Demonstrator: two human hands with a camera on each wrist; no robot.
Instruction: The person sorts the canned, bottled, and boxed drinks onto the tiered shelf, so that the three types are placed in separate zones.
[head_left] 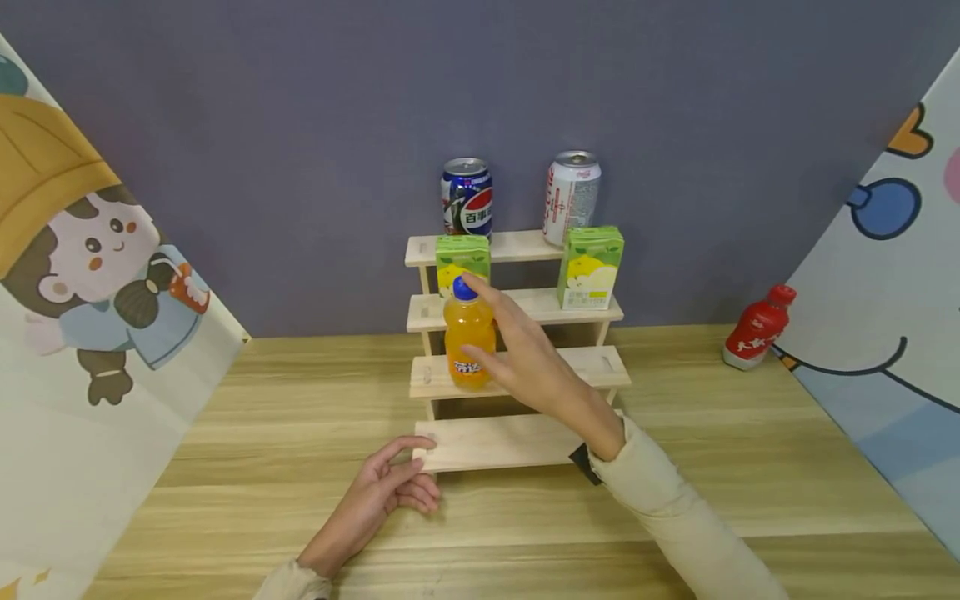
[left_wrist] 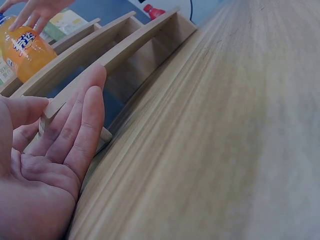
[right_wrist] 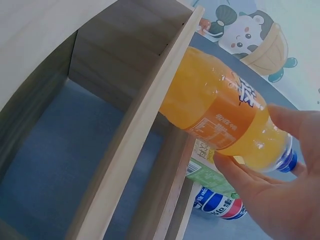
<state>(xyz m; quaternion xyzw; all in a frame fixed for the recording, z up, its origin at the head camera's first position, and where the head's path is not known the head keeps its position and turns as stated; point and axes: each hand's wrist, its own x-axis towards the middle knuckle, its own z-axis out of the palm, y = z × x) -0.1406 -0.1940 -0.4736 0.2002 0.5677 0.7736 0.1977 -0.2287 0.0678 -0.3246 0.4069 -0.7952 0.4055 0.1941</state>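
A small orange soda bottle (head_left: 470,337) with a blue cap stands at the left of the second-lowest step of a wooden stepped rack (head_left: 517,437). My right hand (head_left: 536,362) is at the bottle from the right, index finger by the cap and thumb at its front. In the right wrist view, the thumb and fingers lie on opposite sides of the bottle's upper part. My left hand (head_left: 386,483) pinches the front left corner of the lowest step, its other fingers (left_wrist: 90,117) stretched out below the board.
Two green juice cartons (head_left: 591,267) stand on the step behind. On the top step are a blue cola can (head_left: 467,198) and a white can (head_left: 572,200). A red bottle (head_left: 759,327) is at the right by the cartoon-printed panel (head_left: 870,333); a grey wall (head_left: 300,167) rises behind.
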